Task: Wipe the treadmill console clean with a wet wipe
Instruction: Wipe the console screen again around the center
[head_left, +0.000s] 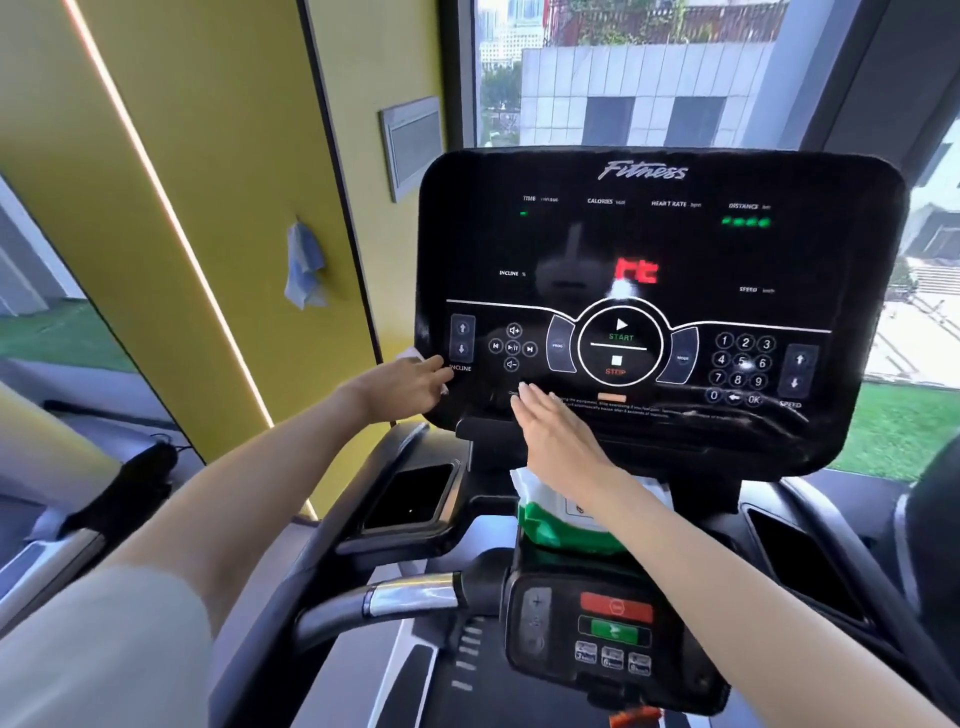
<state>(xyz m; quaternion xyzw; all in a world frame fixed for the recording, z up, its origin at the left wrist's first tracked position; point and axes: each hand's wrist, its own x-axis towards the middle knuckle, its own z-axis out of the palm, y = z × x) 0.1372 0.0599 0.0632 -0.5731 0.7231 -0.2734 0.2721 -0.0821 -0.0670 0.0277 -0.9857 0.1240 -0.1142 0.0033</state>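
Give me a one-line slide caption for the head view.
Left hand presses a wet wipe on the lower-left corner of the treadmill console; right hand, fingers straight, is above the wipe pack.

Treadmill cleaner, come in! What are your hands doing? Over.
Left hand pressing wet wipe on console, lower left edge. Right hand flat, empty, over console bottom. Wipe pack below; nothing blocking.

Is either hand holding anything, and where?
The left hand presses a white wet wipe under its palm against the left edge of the black treadmill console; the right hand holds nothing.
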